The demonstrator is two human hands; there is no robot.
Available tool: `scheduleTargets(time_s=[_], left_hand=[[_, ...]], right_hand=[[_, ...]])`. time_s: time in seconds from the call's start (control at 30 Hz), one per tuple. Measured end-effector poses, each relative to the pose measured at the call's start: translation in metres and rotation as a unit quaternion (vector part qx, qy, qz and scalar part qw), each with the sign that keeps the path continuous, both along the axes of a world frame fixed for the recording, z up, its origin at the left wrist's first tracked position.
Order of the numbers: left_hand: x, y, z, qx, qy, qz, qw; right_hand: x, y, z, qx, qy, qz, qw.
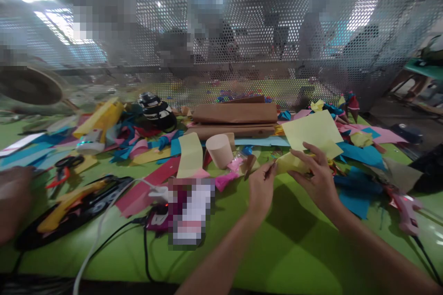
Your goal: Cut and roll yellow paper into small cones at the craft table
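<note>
No brand, label or writing can be read anywhere on the green tabletop (297, 249); the small box near the front is blurred out.

Both hands meet over the table, right of centre. The left hand (260, 189) is closed, pinching the left end of a folded piece of pale yellow paper (289, 162) between thumb and fingers. The right hand (316, 179) is curled over the same piece from the right, fingers bent on its top edge. The piece is held just above the table, and a larger flat sheet of pale yellow paper (313, 130) lies right behind it.

Counting what can be told apart: one rolled beige paper cone (219, 150) stands near the middle, beside one curled strip of pale yellow paper (190, 156). Two long rolls of brown paper (235, 114) lie side by side at the back. One pair of scissors with black and red handles (64, 168) lies to the left, one pink glue gun (406, 212) to the right with its cord running off the edge. The coloured scraps, blue, pink and yellow, are too many and too jumbled to count. A blurred hand of another person (14, 203) shows at the far left.
</note>
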State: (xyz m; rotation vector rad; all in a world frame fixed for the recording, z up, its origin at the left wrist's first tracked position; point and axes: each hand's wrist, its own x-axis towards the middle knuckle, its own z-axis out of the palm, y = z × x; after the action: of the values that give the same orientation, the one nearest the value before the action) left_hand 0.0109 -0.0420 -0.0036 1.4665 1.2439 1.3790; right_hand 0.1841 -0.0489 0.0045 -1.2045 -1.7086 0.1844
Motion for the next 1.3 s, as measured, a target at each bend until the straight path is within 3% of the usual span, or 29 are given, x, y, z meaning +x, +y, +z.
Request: scheduleTargets(time_s=[0.17,0.43,0.6,1.1,1.3], left_hand=[[0.001,-0.003,0.004,-0.002,0.021,0.003,1.000],[0.001,-0.002,0.004,-0.009,-0.002,0.003,1.000],[0.002,-0.002,0.002,-0.014,-0.002,-0.007,1.000],[0.006,0.001,-0.009,-0.006,-0.039,-0.079,0.996],[0.006,0.000,-0.006,0.003,-0.021,-0.100,0.995]], right_hand=[[-0.003,0.000,-0.002,0.030,-0.021,0.010,0.999],[-0.005,0.001,-0.006,0.010,-0.023,0.034,0.999],[0.000,0.003,-0.005,0.012,-0.077,0.002,0.997],[-0.005,0.000,-0.003,0.031,-0.047,0.013,0.998],[-0.006,0.000,-0.004,0.027,-0.061,0.014,0.998]])
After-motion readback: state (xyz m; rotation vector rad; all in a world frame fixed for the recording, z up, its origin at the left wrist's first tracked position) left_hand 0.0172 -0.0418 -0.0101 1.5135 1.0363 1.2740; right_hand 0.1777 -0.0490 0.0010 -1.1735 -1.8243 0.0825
